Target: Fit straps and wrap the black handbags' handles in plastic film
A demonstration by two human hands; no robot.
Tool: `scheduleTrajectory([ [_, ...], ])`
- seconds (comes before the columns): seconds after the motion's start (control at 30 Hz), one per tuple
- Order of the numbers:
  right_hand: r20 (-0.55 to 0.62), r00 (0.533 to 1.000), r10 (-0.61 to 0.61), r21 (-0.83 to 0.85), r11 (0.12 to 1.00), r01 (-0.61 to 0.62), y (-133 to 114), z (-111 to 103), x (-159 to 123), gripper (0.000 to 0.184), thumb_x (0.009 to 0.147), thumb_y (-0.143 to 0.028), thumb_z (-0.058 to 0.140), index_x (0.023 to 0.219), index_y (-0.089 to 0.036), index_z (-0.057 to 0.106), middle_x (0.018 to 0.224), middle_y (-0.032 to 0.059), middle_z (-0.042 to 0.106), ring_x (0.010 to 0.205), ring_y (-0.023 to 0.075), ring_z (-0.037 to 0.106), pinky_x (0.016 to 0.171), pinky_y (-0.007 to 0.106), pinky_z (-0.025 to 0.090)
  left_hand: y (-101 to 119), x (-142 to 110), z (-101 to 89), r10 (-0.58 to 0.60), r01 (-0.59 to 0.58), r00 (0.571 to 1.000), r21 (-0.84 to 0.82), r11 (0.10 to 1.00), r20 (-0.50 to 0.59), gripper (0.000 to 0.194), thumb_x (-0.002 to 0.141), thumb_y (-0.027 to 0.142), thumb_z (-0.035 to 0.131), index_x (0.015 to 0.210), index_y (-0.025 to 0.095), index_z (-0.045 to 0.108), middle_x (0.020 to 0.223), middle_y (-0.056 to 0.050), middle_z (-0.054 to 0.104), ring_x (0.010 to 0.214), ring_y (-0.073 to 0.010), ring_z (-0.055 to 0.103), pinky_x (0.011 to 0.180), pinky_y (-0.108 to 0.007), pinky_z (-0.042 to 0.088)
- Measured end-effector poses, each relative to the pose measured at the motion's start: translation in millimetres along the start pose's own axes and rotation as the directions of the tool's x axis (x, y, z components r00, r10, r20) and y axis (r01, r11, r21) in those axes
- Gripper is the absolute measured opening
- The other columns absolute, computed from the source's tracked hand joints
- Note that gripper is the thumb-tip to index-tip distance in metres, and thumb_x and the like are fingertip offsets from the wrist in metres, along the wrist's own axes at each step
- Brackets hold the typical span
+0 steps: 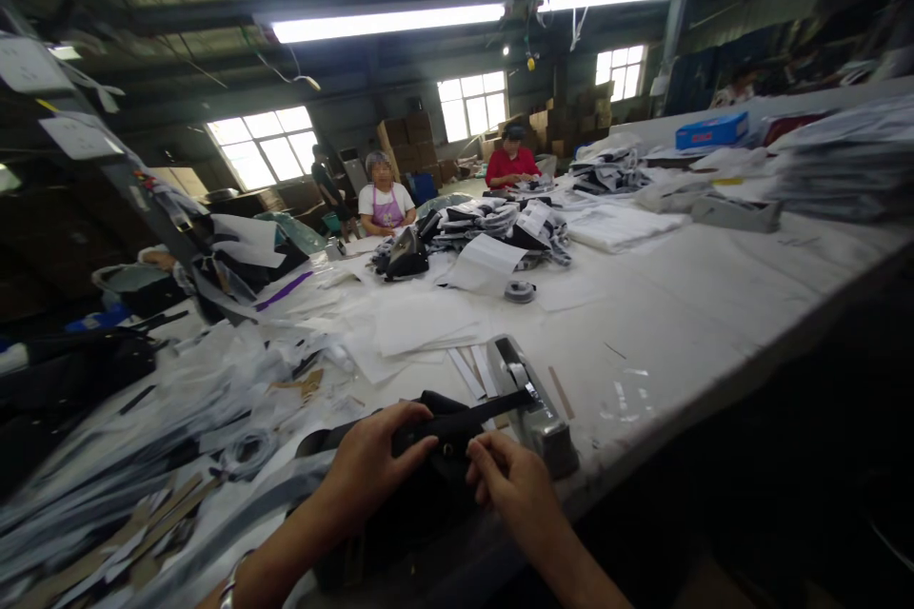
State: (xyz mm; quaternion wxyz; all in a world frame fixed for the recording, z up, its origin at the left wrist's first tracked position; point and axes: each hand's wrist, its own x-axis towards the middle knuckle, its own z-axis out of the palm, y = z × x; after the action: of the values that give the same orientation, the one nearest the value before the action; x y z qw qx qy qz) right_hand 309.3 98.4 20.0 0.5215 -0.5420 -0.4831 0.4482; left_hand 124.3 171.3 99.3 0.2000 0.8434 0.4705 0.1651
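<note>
A black bag (435,487) with a small gold-coloured ring lies at the table's near edge, its lower part lost in shadow. My left hand (371,457) grips its upper edge, thumb in front and fingers behind. On the other side of the ring, my right hand (510,478) is closed in a pinch against the bag; the exact bit between its fingertips is hidden. From the bag a black strap (492,407) runs right, its end over a grey tape dispenser (549,442). The dispenser stands just beyond my right hand.
Plastic-wrapped strips (143,457) cover the table's left side. Paper sheets (421,319) and a tape roll (520,291) lie ahead, before a heap of wrapped bags (486,219). Two people sit across the table. Another dispenser (735,209) and stacked plastic packs (843,162) stand right.
</note>
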Motion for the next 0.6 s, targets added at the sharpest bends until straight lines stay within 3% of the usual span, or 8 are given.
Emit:
scheduleTrajectory([
  [0.13,-0.052,0.997,0.054,0.202,0.978,-0.042,12.8,17.1,11.6,0.037,0.085,-0.051,0.061,0.102,-0.018,0.067,0.08,0.0044,0.069,0.06,0.0171,0.061,0.048,0.024,0.045,-0.3,6.2,-7.4,-0.024,0.034,0.998,-0.177,0.984,0.057,0.024,0.085,0.033,0.063,0.105,0.022,0.069,0.104,-0.004,0.075,0.101,-0.0246,0.067,0.092,-0.034,0.048],
  [0.27,-0.049,0.996,0.07,0.3,0.952,-0.052,6.9,15.7,18.1,0.028,0.081,-0.045,0.068,0.089,-0.018,0.069,0.072,-0.0001,0.064,0.06,0.0138,0.055,0.051,0.022,0.039,2.0,12.5,-15.8,-0.12,0.176,0.978,-0.359,0.917,0.171,0.03,0.085,0.038,0.063,0.109,0.02,0.069,0.111,-0.006,0.075,0.105,-0.026,0.067,0.094,-0.034,0.048],
  [0.43,0.021,0.986,0.166,0.419,0.894,-0.16,7.0,14.7,27.7,0.042,0.081,-0.059,0.064,0.082,-0.017,0.065,0.052,-0.0077,0.046,0.044,0.0079,0.037,0.042,0.019,0.025,8.5,20.2,-24.8,-0.146,0.199,0.959,-0.211,0.957,0.242,0.035,0.082,0.043,0.064,0.106,0.018,0.066,0.093,-0.004,0.076,0.085,-0.0233,0.069,0.075,-0.03,0.051],
  [0.6,-0.016,0.969,0.245,0.468,0.859,-0.209,11.3,21.4,33.7,0.044,0.08,-0.058,0.067,0.078,-0.015,0.063,0.053,-0.0062,0.048,0.043,0.0078,0.039,0.041,0.019,0.026,10.0,31.7,-22.9,-0.245,0.3,0.906,-0.116,0.947,0.344,0.04,0.081,0.055,0.061,0.084,0.016,0.066,0.072,-0.002,0.07,0.066,-0.018,0.066,0.058,-0.025,0.046],
])
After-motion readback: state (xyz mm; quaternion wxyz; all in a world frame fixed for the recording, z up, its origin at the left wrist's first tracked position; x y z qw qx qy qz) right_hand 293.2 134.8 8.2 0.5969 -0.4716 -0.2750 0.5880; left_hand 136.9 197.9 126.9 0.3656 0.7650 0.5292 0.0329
